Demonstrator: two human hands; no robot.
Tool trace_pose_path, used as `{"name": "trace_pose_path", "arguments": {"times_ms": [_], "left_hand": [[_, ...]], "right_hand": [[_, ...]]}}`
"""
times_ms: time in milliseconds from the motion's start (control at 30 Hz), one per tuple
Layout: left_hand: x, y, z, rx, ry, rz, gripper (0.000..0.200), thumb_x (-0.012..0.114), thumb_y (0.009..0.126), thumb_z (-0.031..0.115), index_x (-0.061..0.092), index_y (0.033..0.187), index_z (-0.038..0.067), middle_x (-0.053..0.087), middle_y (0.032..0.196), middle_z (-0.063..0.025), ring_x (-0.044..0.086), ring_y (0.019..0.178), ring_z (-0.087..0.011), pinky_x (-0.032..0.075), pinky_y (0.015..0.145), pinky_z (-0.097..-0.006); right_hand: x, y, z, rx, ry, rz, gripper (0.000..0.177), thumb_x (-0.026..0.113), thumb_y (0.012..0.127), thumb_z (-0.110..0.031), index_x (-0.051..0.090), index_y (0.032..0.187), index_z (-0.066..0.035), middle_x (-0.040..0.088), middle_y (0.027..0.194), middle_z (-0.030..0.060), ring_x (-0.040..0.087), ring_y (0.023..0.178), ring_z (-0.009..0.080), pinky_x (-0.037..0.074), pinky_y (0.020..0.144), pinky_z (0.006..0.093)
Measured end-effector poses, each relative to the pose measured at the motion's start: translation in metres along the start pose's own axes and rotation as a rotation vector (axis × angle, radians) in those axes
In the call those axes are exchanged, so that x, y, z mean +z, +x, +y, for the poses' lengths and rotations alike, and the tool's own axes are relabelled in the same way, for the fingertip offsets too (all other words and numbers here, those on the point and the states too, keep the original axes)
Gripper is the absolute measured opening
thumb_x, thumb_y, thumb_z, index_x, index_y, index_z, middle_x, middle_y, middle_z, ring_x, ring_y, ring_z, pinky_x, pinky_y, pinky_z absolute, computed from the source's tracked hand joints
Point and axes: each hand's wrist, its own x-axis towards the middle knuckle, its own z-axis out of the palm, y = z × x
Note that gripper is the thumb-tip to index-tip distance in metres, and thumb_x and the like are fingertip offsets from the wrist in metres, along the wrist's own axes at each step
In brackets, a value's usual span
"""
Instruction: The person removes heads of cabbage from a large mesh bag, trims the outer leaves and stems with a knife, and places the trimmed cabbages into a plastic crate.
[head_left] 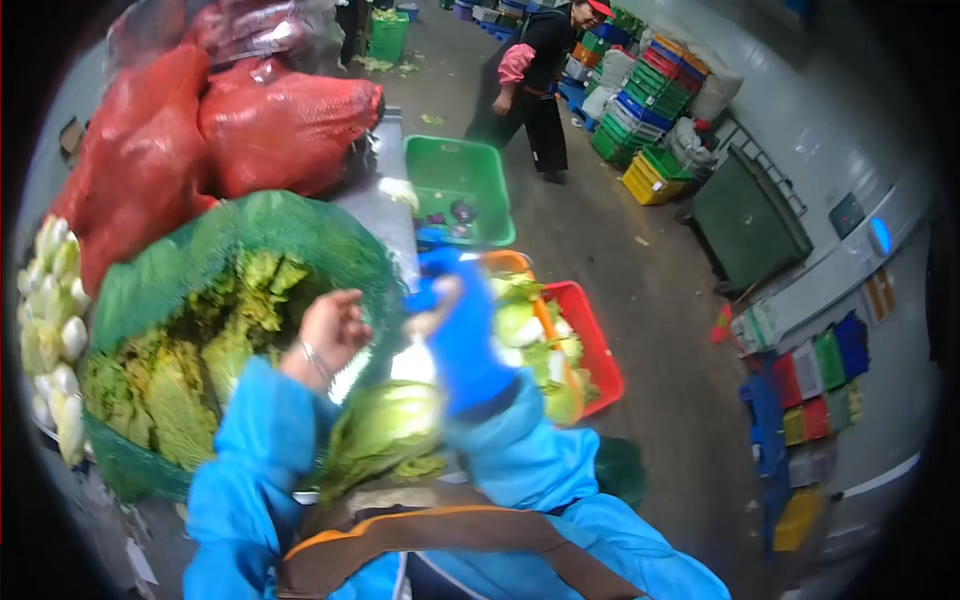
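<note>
My left hand (335, 330), bare with a bracelet at the wrist, hovers over the right side of a green mesh sack (345, 235). Its fingers are loosely curled and apart, with nothing seen in them. Yellowing leafy cabbages (180, 400) fill the sack. Motion smears my right hand (455, 325), which has blue covering and some bare skin showing. Whether its fingers grip anything I cannot make out. Below and between my hands lies a pale green cabbage (388, 430), close to my apron.
Red mesh sacks (280, 125) and pale endive-like heads (55, 330) flank the green sack. A green crate (455, 175) and a red crate (597, 350) with leaves stand rightward. A person (530, 80) walks beyond, near stacked crates (650, 95) and a wheeled bin (750, 215).
</note>
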Motion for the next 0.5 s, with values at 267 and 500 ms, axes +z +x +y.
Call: {"name": "trace_pose_path", "arguments": {"times_ms": [267, 500], "left_hand": [[0.041, 0.006, 0.034, 0.213, -0.062, -0.189, 0.01, 0.05, 0.086, 0.021, 0.055, 0.084, 0.013, 0.046, 0.059, 0.0032, 0.037, 0.042, -0.0094, 0.041, 0.05, -0.0251], [0.004, 0.018, -0.017, 0.278, 0.664, -0.412, 0.026, 0.062, 0.079, 0.025, 0.06, 0.091, 0.002, 0.063, 0.073, -0.0084, 0.062, 0.057, -0.016, 0.047, 0.049, -0.0278]], "right_hand": [[0.078, -0.061, -0.059, 0.356, 0.42, -0.311, 0.019, 0.058, 0.083, -0.011, 0.059, 0.098, 0.0, 0.061, 0.084, 0.0058, 0.056, 0.08, 0.0114, 0.044, 0.069, 0.0244], [0.057, -0.057, -0.019, 0.404, 0.457, -0.417, 0.024, 0.057, 0.085, -0.016, 0.059, 0.105, -0.002, 0.061, 0.093, 0.0062, 0.058, 0.083, 0.0116, 0.047, 0.07, 0.0252]]}}
